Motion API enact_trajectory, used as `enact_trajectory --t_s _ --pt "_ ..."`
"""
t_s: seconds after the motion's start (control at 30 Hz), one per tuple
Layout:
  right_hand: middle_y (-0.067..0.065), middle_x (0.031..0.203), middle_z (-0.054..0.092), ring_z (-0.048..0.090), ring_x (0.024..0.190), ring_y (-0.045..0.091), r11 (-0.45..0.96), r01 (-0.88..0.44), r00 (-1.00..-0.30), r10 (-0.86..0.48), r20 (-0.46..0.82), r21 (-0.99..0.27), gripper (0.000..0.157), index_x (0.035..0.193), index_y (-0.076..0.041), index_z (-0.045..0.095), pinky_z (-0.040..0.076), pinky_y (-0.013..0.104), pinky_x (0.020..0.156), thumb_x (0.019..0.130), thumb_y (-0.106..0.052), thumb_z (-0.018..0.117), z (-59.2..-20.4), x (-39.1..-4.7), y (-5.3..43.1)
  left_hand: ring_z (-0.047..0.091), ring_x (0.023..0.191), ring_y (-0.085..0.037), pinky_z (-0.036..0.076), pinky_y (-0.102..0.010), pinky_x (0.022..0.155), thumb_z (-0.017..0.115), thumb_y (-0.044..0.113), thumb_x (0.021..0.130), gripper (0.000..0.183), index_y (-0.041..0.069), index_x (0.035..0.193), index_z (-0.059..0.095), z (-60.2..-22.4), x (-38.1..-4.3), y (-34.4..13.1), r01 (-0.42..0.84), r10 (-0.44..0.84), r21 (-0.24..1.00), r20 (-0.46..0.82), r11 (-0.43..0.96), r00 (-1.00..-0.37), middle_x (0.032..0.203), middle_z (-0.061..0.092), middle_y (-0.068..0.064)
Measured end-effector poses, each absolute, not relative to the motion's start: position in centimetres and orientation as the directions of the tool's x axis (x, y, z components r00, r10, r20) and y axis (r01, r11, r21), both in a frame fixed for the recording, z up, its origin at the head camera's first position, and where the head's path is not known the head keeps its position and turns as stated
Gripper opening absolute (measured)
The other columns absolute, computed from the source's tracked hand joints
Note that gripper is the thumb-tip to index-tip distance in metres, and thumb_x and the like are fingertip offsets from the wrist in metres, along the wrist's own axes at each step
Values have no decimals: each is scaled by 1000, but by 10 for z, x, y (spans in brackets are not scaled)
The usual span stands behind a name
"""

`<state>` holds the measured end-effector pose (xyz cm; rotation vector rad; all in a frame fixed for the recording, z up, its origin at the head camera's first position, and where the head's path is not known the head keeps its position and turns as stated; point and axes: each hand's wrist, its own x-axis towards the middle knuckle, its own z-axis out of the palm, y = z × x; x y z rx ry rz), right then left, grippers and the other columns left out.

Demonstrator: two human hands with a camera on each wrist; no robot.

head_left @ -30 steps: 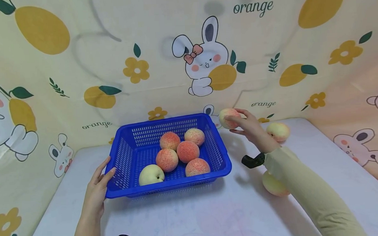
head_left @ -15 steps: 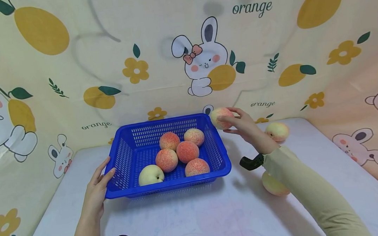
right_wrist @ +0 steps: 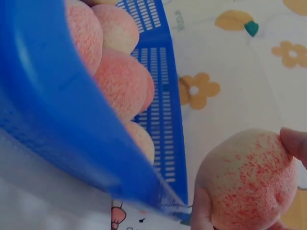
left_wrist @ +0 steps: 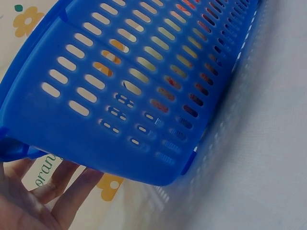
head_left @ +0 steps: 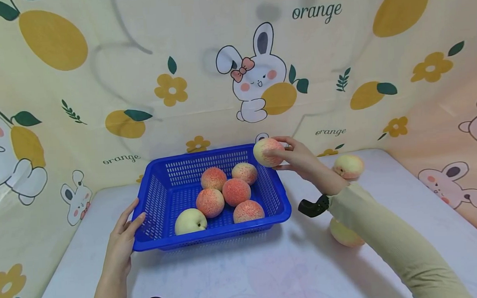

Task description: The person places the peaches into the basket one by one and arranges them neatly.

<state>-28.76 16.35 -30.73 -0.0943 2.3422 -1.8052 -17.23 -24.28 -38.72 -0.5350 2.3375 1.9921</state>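
Observation:
A blue perforated plastic basket (head_left: 158, 237) holds several reddish peaches (head_left: 237, 192) and one pale yellow-green peach (head_left: 191, 221) near its front left. My left hand (head_left: 120, 238) grips the basket's left end, thumb at the rim; in the left wrist view its fingers (left_wrist: 76, 191) reach under the rim. Between thumb and fingers, my right hand (head_left: 303, 161) holds a pale peach with a red-speckled side (head_left: 267, 152), raised over the basket's back right corner. The right wrist view shows this peach (right_wrist: 249, 179) close up, beside the basket wall.
Two more pale peaches lie on the white table to the right: one (head_left: 349, 166) behind the right wrist, the other (head_left: 344, 233) partly hidden by the sleeve (head_left: 394, 235). A printed cloth backdrop (head_left: 201, 26) rises behind the table.
My right hand has moved left with the peach, from beside the basket to over its back right corner. The left hand and the basket stay in place.

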Motion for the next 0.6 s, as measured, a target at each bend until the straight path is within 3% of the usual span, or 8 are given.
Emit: enact_trajectory --t_s 0.3,0.6 --pt "23 135 42 48 121 36 333 25 -952 -281 -125 -943 65 145 -9 33 51 46 93 91 -26 64 -302 -284 154 25 139 -46 21 -62 111 49 48 96 64 38 152 20 -387 -172 -243 -271 -236 955 -237 123 -942 160 11 -19" --pt "22 126 50 57 105 29 402 -11 -924 -354 -144 -916 64 143 -11 38 56 36 83 89 -28 67 -299 -280 142 20 141 -46 20 -64 111 49 49 96 64 38 152 21 -387 -173 -243 -280 -247 952 -243 125 -938 161 6 -16"
